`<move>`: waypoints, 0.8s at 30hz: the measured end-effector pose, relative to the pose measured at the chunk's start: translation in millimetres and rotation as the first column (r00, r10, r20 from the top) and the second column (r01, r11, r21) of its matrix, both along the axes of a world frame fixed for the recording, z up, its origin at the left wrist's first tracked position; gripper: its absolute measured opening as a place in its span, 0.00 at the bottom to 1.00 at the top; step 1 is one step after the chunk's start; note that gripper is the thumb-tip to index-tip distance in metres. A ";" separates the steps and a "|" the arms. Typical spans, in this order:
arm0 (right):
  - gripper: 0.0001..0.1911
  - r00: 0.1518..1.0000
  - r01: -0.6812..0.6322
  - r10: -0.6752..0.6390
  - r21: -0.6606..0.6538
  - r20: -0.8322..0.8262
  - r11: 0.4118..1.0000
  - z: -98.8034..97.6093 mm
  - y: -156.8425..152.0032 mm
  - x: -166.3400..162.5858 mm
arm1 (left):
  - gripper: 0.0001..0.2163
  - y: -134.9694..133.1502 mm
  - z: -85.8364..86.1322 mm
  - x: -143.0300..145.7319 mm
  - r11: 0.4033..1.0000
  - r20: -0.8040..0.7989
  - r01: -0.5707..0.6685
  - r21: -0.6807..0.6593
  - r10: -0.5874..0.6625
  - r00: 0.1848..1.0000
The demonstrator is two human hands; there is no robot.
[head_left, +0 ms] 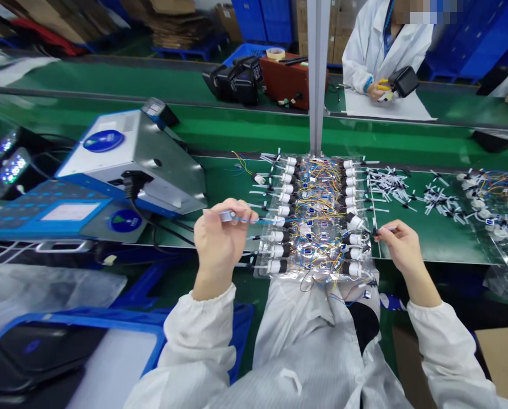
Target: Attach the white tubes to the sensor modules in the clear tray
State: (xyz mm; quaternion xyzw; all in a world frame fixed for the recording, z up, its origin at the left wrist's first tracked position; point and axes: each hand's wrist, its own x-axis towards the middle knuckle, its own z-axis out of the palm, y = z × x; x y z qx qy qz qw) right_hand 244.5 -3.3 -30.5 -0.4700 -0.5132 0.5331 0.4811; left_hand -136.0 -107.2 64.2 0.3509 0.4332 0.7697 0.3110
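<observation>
In my left hand (220, 241), closed in a pinch, is a small silver-grey part (227, 216) with thin blue and yellow wires running right, across the rows of parts. My right hand (401, 243) pinches a small black-tipped strip (375, 231) at the right edge of these rows; its exact kind is too small to tell. Between both hands lies a clear plastic sheet (296, 274) bearing two columns of white cylindrical parts (286, 188) with black ends. Tangled coloured wires (324, 218) and tiny circuit pieces fill its middle. Its near edge reaches over my lap.
Loose black-and-white strips (390, 184) lie in piles on the green table (424, 244). More wired parts (488, 199) are at far right. A blue-and-grey machine (121, 159) with cables stands left. A metal post (317, 79) rises behind the sheet. Across the bench, a person holds a black device (403, 82).
</observation>
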 end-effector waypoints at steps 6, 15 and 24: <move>0.14 0.995 0.097 -0.096 0.021 -0.039 0.995 -1.7 6.7 -10.6 | 0.25 23.4 17.7 18.4 0.996 0.053 0.084 0.010 -0.084 0.995; 0.20 0.992 0.049 -0.060 -0.100 -0.112 0.994 9.4 -10.3 -22.6 | 0.22 37.1 22.2 39.0 0.910 0.087 0.405 -0.092 -0.398 0.913; 0.45 0.999 0.035 -0.036 0.031 0.036 0.999 9.9 -22.7 -22.2 | 0.17 47.1 22.0 58.4 0.835 0.189 0.534 -0.131 -0.508 0.840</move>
